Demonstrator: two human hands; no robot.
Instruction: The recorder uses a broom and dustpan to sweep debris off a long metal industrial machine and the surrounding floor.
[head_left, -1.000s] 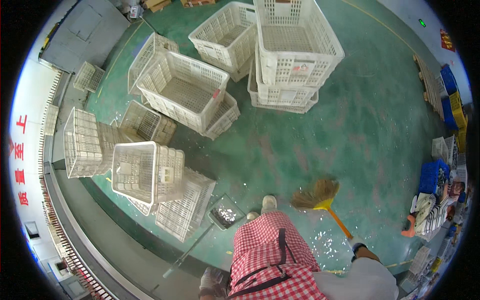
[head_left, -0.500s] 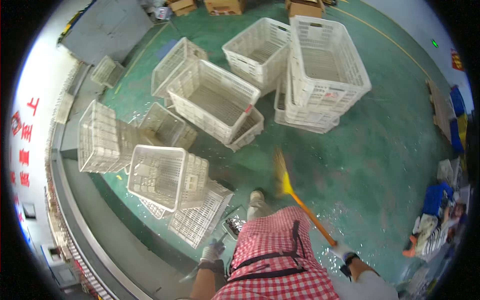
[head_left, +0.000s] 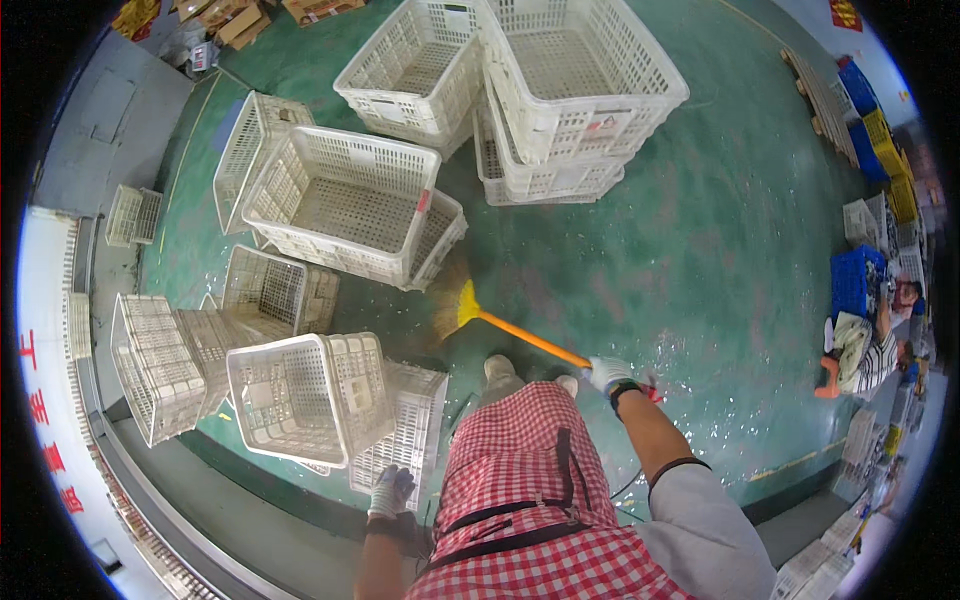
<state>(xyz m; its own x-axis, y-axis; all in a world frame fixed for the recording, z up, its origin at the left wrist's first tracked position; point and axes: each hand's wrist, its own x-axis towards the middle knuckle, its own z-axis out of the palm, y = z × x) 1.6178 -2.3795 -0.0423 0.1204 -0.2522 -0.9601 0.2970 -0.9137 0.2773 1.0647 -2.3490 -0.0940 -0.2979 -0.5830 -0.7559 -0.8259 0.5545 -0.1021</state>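
Note:
My right hand [head_left: 608, 374], in a white glove, is closed around the orange handle of a broom [head_left: 532, 341]. The broom's yellow head and blurred bristles touch the green floor just in front of a stack of white crates. My left hand [head_left: 392, 490], also gloved, is low beside a white slatted crate [head_left: 428, 425] lying on the floor. Its fingers look curled, but what they hold is hidden. Next to my foot and the red checked apron [head_left: 530, 460], only a thin grey edge of something shows.
White plastic crates [head_left: 345, 190] stand stacked ahead, with taller ones [head_left: 590, 120] beyond and a tilted group [head_left: 310, 400] on the left. Small white bits are scattered over the green floor [head_left: 720, 260]. At the right, a person [head_left: 880, 350] sits near a blue crate [head_left: 857, 283].
The broom has swept leftward, its head now closer to the stacked crates, and my right hand has moved forward. My left hand shifted left; the dustpan near it is now mostly hidden. The view has turned.

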